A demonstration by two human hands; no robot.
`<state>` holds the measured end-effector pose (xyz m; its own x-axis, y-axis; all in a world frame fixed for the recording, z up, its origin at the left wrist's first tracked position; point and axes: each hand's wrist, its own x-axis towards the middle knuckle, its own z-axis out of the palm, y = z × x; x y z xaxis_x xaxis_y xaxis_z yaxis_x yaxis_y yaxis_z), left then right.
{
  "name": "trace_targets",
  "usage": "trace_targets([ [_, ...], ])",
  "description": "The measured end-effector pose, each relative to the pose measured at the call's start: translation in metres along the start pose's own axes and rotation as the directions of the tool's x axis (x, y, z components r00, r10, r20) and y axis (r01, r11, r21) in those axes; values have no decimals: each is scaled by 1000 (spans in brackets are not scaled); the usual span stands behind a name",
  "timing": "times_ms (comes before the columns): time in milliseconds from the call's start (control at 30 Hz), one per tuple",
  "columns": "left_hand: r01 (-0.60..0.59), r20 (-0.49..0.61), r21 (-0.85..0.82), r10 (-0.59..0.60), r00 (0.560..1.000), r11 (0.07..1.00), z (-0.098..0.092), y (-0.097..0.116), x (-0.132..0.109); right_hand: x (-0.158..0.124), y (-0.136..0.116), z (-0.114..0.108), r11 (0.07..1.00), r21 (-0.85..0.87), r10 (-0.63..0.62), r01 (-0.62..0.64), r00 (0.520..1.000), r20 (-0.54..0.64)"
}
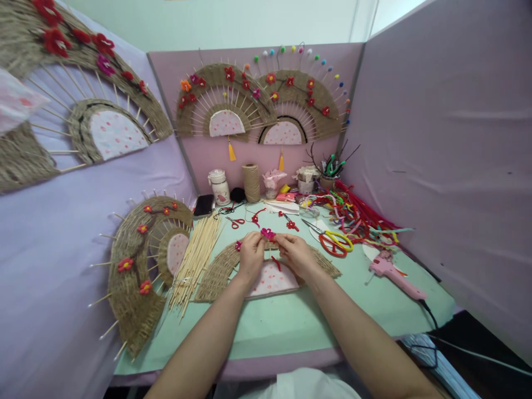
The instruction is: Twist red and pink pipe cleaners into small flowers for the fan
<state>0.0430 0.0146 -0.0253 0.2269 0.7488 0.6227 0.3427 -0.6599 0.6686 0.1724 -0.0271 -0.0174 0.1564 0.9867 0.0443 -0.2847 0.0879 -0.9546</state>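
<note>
Both hands come together above a twine-wrapped fan (pixel 218 270) lying flat on the green tabletop. Between my fingertips is a magenta pipe-cleaner flower (pixel 268 233). My left hand (pixel 251 256) pinches its left side, while my right hand (pixel 296 252) grips it from the right, with a bit of red at those fingertips. Beneath them, the fan's white, red-dotted half-round centre (pixel 274 281) is partly covered by my hands. Another small magenta flower (pixel 238 245) sits on the fan's rim, left of my left hand. A short red pipe-cleaner piece (pixel 276 263) lies below my right fingers.
A bundle of thin sticks (pixel 197 252) and a finished fan (pixel 137 271) are on the left. Yellow-and-red scissors (pixel 336 242), a pink glue gun (pixel 397 277) and heaped pipe cleaners (pixel 353 213) occupy the right. A twine spool (pixel 251 183) and a white bottle (pixel 219 187) stand behind.
</note>
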Motion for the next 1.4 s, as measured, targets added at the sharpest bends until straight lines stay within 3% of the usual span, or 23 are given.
trace_targets([
  [33, 16, -15, 10, -16, 1000, 1000, 0, 1, 0, -1, 0, 1, 991, -95, -97, 90, 993, -65],
  [100, 17, -21, 42, -16, 1000, 999, -1, 1, -1, -4, -1, 2, 899, -324, -349, 295, 929, -121],
  [200, -62, 2, 111, 62, 998, 992, 0, 0, -3, -8, -1, 4, 598, -594, -643, 538, 765, 46],
  [300, -149, 33, 185, 145, 989, 971, 2, 0, -5, -10, 0, 3, 335, -713, -737, 616, 643, 209],
  [400, -188, 64, 234, 178, 982, 954, 3, 2, -7, -9, 1, 0, 220, -752, -754, 621, 598, 273],
  [633, -242, 113, 276, 218, 969, 930, 2, 9, -8, -7, 3, -3, 177, -754, -751, 632, 582, 312],
  [867, -270, 136, 340, 237, 962, 901, 3, 9, -8, -7, 4, -1, 181, -773, -721, 608, 617, 316],
  [1200, -274, 147, 342, 237, 960, 899, 4, 10, -9, -10, 4, 1, 147, -799, -721, 583, 616, 317],
  [1300, -244, 117, 302, 218, 969, 921, 4, 9, -9, -10, 2, 1, 168, -778, -728, 605, 608, 316],
  [1400, -137, 38, 178, 132, 990, 974, 3, 6, -6, -10, -1, -1, 230, -735, -767, 638, 584, 267],
])
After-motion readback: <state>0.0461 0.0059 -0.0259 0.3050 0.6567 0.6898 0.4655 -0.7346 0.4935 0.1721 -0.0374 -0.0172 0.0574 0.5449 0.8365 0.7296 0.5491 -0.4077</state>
